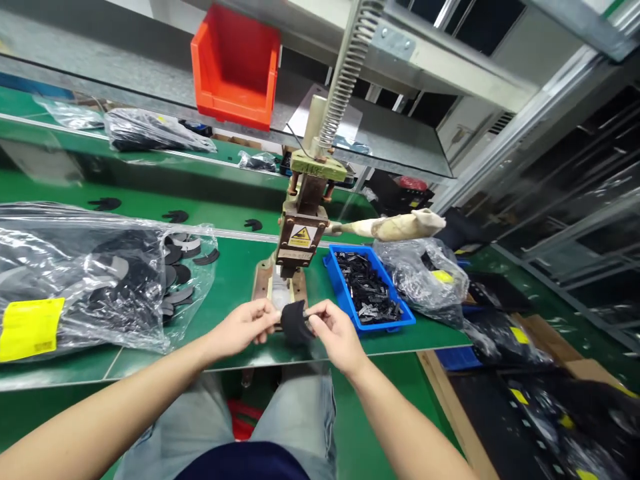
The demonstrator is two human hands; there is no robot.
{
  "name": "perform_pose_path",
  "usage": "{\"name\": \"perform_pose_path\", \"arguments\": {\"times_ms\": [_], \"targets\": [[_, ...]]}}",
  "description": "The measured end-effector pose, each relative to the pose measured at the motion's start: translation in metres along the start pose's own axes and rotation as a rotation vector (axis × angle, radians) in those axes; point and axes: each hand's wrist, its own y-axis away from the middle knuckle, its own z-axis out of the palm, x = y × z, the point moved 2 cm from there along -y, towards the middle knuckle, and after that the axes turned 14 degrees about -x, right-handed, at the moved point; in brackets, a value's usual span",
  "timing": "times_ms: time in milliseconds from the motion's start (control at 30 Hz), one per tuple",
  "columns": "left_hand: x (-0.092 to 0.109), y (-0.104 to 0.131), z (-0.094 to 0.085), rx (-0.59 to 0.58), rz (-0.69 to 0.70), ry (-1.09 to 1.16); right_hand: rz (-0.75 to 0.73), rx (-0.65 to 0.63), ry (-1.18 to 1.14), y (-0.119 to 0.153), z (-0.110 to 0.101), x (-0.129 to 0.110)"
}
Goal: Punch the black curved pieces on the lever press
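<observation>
A curved black piece, soft-looking like foam or fabric [296,323], is held between both hands near the table's front edge. My left hand [250,323] pinches its left side with thumb and fingertips. On its right side my right hand [334,331] has closed its fingers; a small dark bit shows at those fingertips, too small to name. Just beyond the hands stands a hand press [303,233] with a warning label and a tall spring. Its lever [395,225], wrapped in pale material, points right. The base [262,283] is partly hidden behind the hands.
Right of the press, a blue tray [407,319] holds many small black parts. A clear bag of black curved pieces [115,280] lies left. Several curved pieces [175,216] lie behind. An orange bin [235,110] hangs at the shelf above. Bags and cartons [550,347] stand right.
</observation>
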Motion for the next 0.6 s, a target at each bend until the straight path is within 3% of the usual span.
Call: {"name": "perform_pose_path", "arguments": {"times_ms": [100,167,300,467,600], "targets": [[-0.030,0.004,-0.023,0.194,0.024,-0.248,0.063,0.040,0.097,-0.023,-0.030,0.010],[-0.048,0.010,-0.033,0.259,0.000,-0.364,0.102,0.077,0.186,-0.046,-0.056,0.018],[-0.069,0.018,-0.033,0.192,-0.008,-0.573,0.185,0.193,0.408,-0.106,-0.127,0.035],[-0.073,0.015,-0.028,0.159,0.001,-0.698,0.283,0.358,0.677,-0.179,-0.228,0.044],[-0.073,0.014,-0.030,0.167,-0.001,-0.710,0.306,0.448,0.806,-0.203,-0.273,0.053]]}}
